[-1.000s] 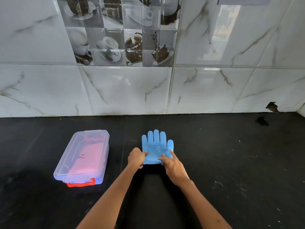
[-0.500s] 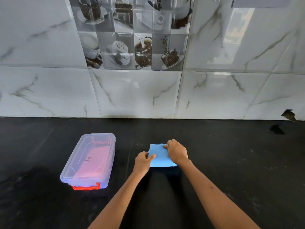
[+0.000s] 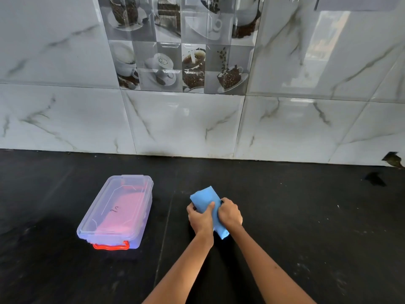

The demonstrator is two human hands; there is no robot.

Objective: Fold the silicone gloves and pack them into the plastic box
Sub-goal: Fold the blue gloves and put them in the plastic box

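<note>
Two bare hands hold one soft blue silicone glove (image 3: 206, 199) that is folded up into a thick bundle. The left hand (image 3: 200, 219) grips the left side of the bundle, with its thumb pressed on top of the blue. The right hand (image 3: 230, 216) is curled tight around the right side. Both hands are squeezed shut on the glove, and they sit close together, almost touching. One end of the bundle sticks out past the fingers toward the wall. A small blue corner pokes out below, between the two wrists.

The glove is over the black stone counter (image 3: 306, 227), near the middle. I cannot tell if it rests on the counter or is lifted a little.

To the left of the hands, a bit apart from them, sits a clear plastic box (image 3: 140, 218) shaped like a long rectangle. Its see-through lid (image 3: 116, 205) is on top and shut. A bright red-orange latch (image 3: 110, 246) shows at the near end. Something pink shows through the lid.

Behind the counter stands a wall of shiny white marble tiles (image 3: 186, 121). Higher up is a tile with pictures of coffee cups (image 3: 182, 62).
</note>
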